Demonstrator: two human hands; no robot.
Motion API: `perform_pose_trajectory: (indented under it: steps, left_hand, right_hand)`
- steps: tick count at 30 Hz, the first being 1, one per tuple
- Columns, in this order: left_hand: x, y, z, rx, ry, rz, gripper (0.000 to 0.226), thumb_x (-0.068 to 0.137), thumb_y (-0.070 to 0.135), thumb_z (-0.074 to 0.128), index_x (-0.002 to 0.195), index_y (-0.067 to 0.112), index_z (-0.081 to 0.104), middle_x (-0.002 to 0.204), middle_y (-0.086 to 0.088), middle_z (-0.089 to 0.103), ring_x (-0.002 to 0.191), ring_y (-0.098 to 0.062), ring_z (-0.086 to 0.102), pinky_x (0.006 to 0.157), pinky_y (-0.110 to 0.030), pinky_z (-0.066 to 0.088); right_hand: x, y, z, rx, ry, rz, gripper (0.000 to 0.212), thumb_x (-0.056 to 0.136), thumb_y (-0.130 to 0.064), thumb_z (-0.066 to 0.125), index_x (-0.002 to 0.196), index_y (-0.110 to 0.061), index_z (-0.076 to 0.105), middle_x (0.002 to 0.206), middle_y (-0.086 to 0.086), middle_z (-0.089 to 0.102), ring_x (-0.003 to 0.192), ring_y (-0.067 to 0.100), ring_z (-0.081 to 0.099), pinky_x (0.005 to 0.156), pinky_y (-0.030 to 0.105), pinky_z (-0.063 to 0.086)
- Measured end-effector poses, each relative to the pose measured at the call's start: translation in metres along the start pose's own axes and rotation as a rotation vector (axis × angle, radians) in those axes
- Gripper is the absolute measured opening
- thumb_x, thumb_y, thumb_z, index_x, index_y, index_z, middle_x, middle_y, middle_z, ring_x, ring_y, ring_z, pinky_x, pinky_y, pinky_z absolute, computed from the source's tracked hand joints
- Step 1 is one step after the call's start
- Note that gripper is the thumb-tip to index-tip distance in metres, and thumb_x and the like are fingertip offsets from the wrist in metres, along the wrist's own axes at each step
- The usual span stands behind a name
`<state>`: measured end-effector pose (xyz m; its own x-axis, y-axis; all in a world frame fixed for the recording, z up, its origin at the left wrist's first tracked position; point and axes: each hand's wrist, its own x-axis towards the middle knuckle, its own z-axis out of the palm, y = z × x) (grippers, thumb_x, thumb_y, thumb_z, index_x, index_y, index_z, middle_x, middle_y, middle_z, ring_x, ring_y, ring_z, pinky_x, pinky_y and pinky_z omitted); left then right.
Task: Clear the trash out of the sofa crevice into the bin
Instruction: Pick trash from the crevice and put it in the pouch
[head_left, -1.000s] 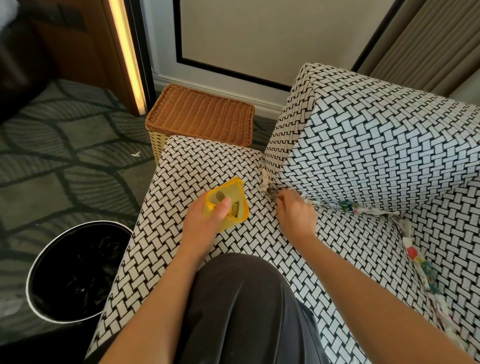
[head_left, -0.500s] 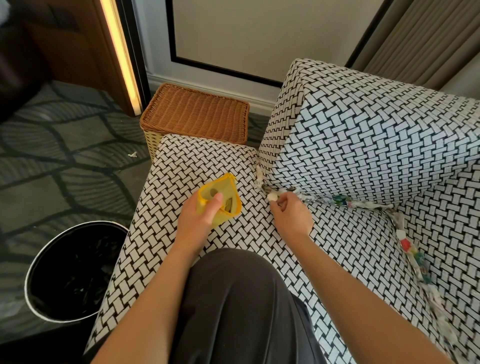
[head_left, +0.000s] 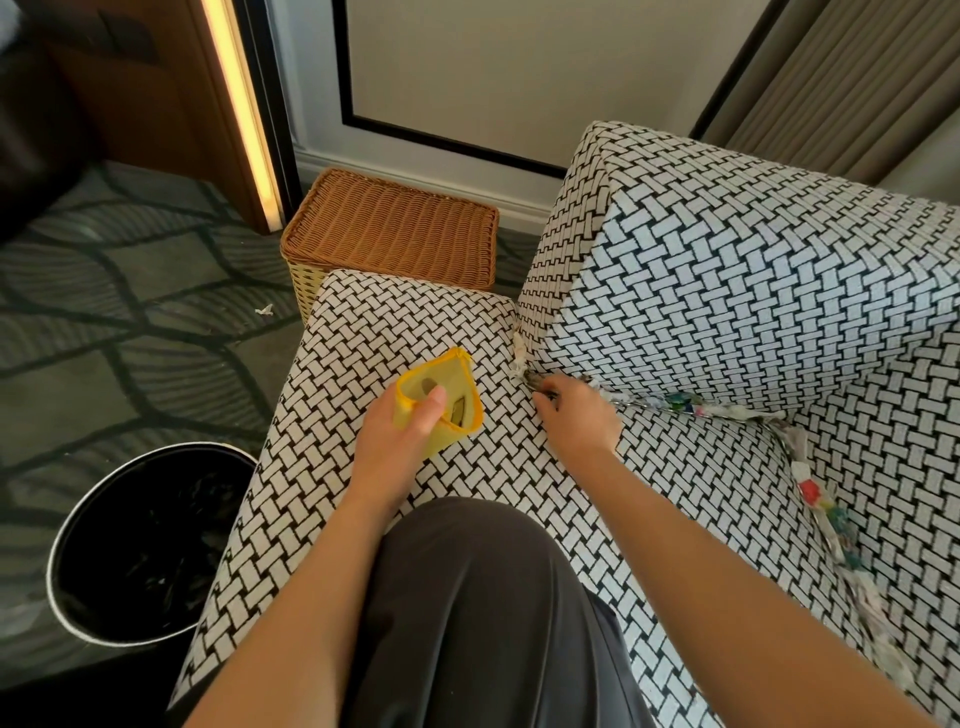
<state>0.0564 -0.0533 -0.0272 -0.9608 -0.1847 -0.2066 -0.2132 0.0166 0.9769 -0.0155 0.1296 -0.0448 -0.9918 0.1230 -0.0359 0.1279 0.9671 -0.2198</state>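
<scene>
1. The trash (head_left: 727, 410) is a strip of crumpled white scraps with red, green and blue bits, wedged in the sofa (head_left: 753, 291) crevice. Its long axis runs left to right under the back cushion, then bends at the corner and heads toward the near right along the armrest seam.
2. Half a second ago the right hand (head_left: 579, 415) was drawn back from the gap, pinching a pale scrap; now its fingertips are pressed into the left end of the crevice again, curled over the scraps there. Whether they have closed on a piece cannot be told.
3. The left hand (head_left: 395, 441) grips a small yellow pouch (head_left: 441, 400), thumb over its open mouth, as in the earlier frames. The pouch sits just above the seat cushion, mouth toward the far side, with dark items inside.
4. A black round bin (head_left: 140, 545) stands on the carpet at the near left, well apart from the crevice.
5. A wicker basket (head_left: 389, 228) stands at the sofa's far left end.
</scene>
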Motion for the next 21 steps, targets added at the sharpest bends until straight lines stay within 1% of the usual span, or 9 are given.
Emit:
perform_pose_trajectory:
  steps: [4,8,10,12,14,16,18,20,21]
  left_hand:
    - [0.001,-0.003,-0.001,0.008,-0.003,0.005,0.021,0.076,0.052,0.047,0.088,0.037,0.054,0.101,0.007,0.061,0.094,-0.008,0.055,0.075,-0.022,0.042]
    - [0.003,-0.006,-0.001,0.002,0.010,0.002,0.024,0.075,0.054,0.046,0.090,0.038,0.056,0.103,0.007,0.061,0.096,-0.008,0.056,0.076,-0.023,0.042]
    - [0.005,-0.007,0.000,0.008,0.012,-0.010,0.027,0.074,0.056,0.046,0.091,0.039,0.056,0.105,0.007,0.061,0.097,-0.009,0.056,0.076,-0.023,0.042]
    - [0.006,-0.008,0.000,0.021,0.011,-0.008,0.037,0.070,0.061,0.046,0.094,0.035,0.058,0.104,0.005,0.062,0.098,-0.011,0.057,0.080,-0.027,0.044]
    - [0.005,-0.009,-0.001,0.042,0.004,0.012,0.047,0.067,0.066,0.045,0.096,0.031,0.059,0.103,0.002,0.063,0.097,-0.015,0.058,0.085,-0.032,0.047]
    - [0.004,-0.009,-0.002,0.039,-0.009,0.042,0.048,0.068,0.065,0.046,0.096,0.028,0.060,0.102,-0.001,0.063,0.097,-0.017,0.058,0.084,-0.031,0.047]
    - [0.002,-0.007,-0.002,0.026,-0.017,0.054,0.040,0.070,0.062,0.049,0.096,0.032,0.057,0.103,0.001,0.063,0.097,-0.016,0.058,0.080,-0.026,0.046]
    - [0.001,-0.006,-0.002,-0.001,-0.020,0.048,0.046,0.067,0.065,0.050,0.104,0.038,0.053,0.107,0.005,0.061,0.100,-0.013,0.058,0.084,-0.029,0.047]
    - [0.000,-0.006,-0.001,-0.011,-0.018,0.045,0.058,0.064,0.067,0.051,0.113,0.036,0.049,0.112,0.005,0.060,0.103,-0.013,0.057,0.089,-0.033,0.047]
  right_hand:
    - [0.012,0.005,0.001,-0.190,0.013,-0.179,0.022,0.095,-0.035,0.047,0.106,-0.019,0.058,0.089,0.000,0.065,0.072,0.020,0.063,0.061,0.030,0.053]
    - [0.013,0.009,0.009,-0.275,0.105,-0.288,0.020,0.096,-0.020,0.046,0.112,-0.009,0.054,0.093,0.003,0.064,0.061,0.017,0.058,0.052,0.027,0.049]
    - [0.011,0.012,0.013,-0.111,0.162,-0.280,0.028,0.097,-0.025,0.038,0.106,-0.007,0.057,0.088,0.006,0.064,0.057,0.017,0.056,0.048,0.027,0.046]
    - [0.000,0.012,0.012,0.195,0.208,-0.254,0.034,0.095,-0.030,0.037,0.095,-0.006,0.060,0.077,0.002,0.062,0.050,0.010,0.051,0.043,0.021,0.039]
    - [-0.020,0.002,0.003,0.546,0.208,-0.201,0.020,0.095,-0.021,0.047,0.092,-0.008,0.062,0.074,-0.006,0.060,0.050,0.000,0.047,0.045,0.013,0.035]
    - [-0.041,-0.019,-0.015,0.831,0.147,-0.184,0.015,0.094,-0.014,0.049,0.094,-0.010,0.063,0.082,-0.008,0.064,0.063,-0.002,0.057,0.056,0.011,0.044]
    - [-0.055,-0.041,-0.030,0.956,0.092,-0.265,0.016,0.094,-0.012,0.049,0.091,-0.011,0.065,0.087,-0.006,0.067,0.078,0.001,0.062,0.069,0.014,0.049]
    - [-0.061,-0.056,-0.034,0.912,0.064,-0.357,0.015,0.092,-0.014,0.052,0.086,-0.013,0.066,0.080,-0.004,0.066,0.071,0.007,0.059,0.065,0.021,0.049]
    - [-0.062,-0.062,-0.032,0.862,0.057,-0.391,0.014,0.091,-0.015,0.054,0.084,-0.012,0.067,0.077,-0.003,0.064,0.064,0.007,0.054,0.060,0.023,0.045]
